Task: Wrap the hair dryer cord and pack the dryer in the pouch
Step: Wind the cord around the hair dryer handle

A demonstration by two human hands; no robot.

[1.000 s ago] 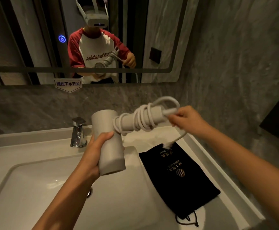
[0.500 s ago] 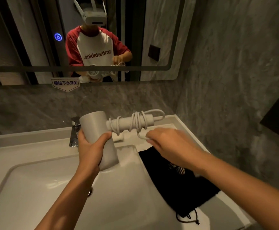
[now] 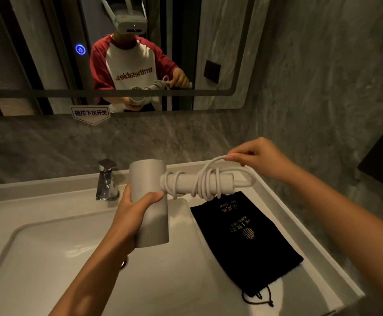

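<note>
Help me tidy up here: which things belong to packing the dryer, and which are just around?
In use: hair dryer, cord, black pouch, left hand, right hand.
Just around: faucet, sink, mirror.

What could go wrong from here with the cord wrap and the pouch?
1. The cord coils sit loose and uneven on the dryer handle; if the right hand lets its loop go slack, they may unwind.
2. The left hand grips only the barrel, above the sink; a slip would likely drop it in the basin.
3. The pouch lies flat, so opening it may need a free hand.
</note>
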